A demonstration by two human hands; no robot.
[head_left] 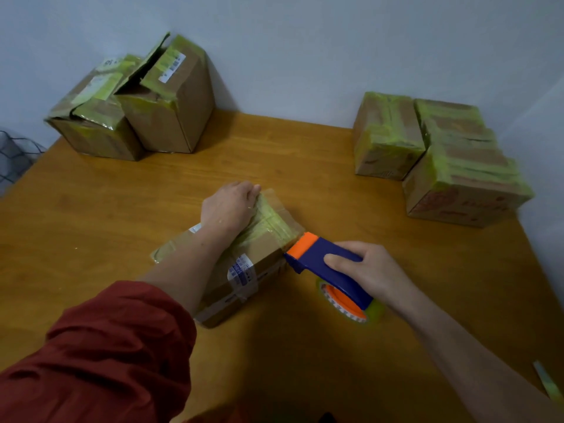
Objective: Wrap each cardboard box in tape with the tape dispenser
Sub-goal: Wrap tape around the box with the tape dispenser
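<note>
1. While the right hand point(369, 270) wraps its fingers round the blue handle of the dispenser point(323, 261), the tool's orange nose touches the upper right edge of the box point(259, 248).
2. The tape roll point(348, 303) hangs under the handle, just beside the box's right side and close over the table point(274, 166).
3. The left hand point(227, 209) lies palm down on the box top, over yellowish tape bands, its fingers reaching to the far edge and gripping nothing.
4. The box sits mid-table, turned at an angle, with a white label on its near face.
5. A red sleeve point(100, 346) is pushed up the left forearm.
6. Two left boxes point(171, 117) with raised flaps stand at the far left corner; three taped right boxes point(387, 138) stand touching at the far right.
</note>
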